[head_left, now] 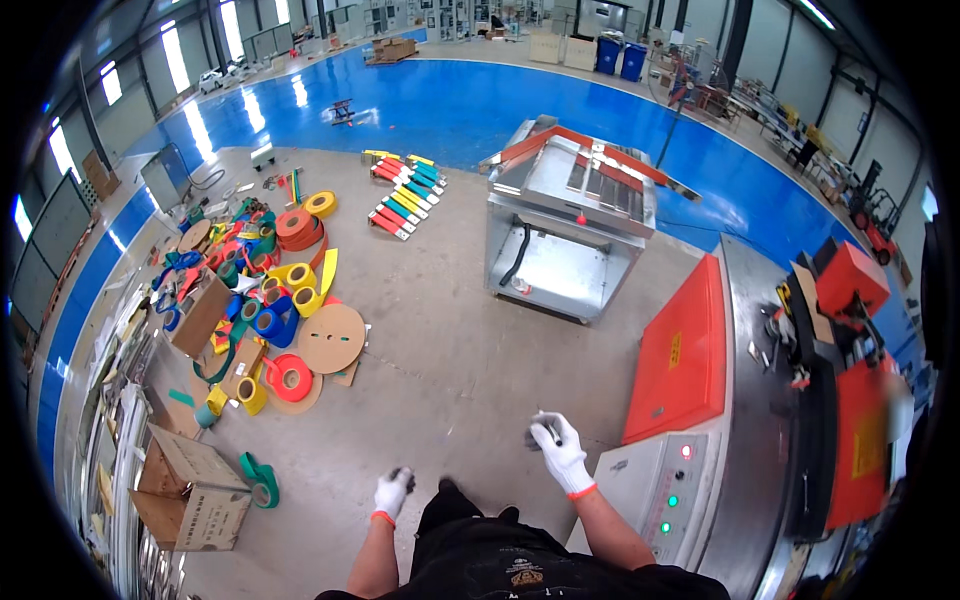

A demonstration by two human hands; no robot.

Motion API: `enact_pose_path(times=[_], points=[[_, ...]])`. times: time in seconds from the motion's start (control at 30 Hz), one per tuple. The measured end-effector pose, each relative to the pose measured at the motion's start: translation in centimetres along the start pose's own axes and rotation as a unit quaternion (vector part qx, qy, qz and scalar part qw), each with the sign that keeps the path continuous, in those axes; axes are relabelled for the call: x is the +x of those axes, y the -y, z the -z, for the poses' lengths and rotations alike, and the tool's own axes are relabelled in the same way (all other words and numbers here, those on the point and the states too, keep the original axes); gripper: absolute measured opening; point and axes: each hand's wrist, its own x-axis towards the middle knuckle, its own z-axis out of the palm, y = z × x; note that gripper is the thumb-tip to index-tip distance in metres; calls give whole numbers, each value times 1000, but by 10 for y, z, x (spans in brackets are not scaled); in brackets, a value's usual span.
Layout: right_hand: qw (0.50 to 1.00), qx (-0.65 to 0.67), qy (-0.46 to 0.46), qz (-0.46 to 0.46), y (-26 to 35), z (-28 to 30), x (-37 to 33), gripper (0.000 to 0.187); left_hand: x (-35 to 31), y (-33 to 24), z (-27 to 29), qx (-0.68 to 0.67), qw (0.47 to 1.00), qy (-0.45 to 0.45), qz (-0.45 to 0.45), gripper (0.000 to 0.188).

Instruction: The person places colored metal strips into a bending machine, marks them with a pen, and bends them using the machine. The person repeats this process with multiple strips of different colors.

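My left hand (394, 492), in a white glove with an orange cuff and dark patches at the fingers, hangs low in front of me, its fingers curled in. Whatever it may hold is too small to make out. My right hand (560, 455), gloved the same way, is held out ahead, fingers loosely bent and apart, with nothing I can make out in it. It is nearest the grey control panel (650, 490) with lit red and green buttons. Above that panel stands a red machine cover (682, 350). Neither hand touches anything that shows.
On the left floor lie several coloured tape rolls (291, 377), cardboard discs (331, 340) and an open carton (205, 505). Striped rows of coloured bars (405, 195) lie farther off. A metal cart (560, 260) stands ahead; a long steel bench (765, 400) runs along the right.
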Motion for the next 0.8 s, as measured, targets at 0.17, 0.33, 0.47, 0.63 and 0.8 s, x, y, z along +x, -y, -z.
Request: enact_pose_path(times=[0.17, 0.33, 0.47, 0.63, 0.8], points=[[999, -10, 3, 32, 13, -26, 152, 19, 127, -153, -45, -100, 986, -47, -128, 26], [998, 13, -53, -33, 17, -49, 272, 18, 271, -280, -91, -77, 986, -22, -146, 29], [989, 28, -142, -35, 43, -44, 350, 22, 376, -376, -179, 96, 954, 62, -276, 29], [954, 117, -271, -54, 42, -22, 427, 28, 477, -501, -334, 212, 915, 77, -334, 49], [942, 152, -292, -67, 62, -7, 549, 29, 606, -570, -462, 324, 870, -22, -370, 58]])
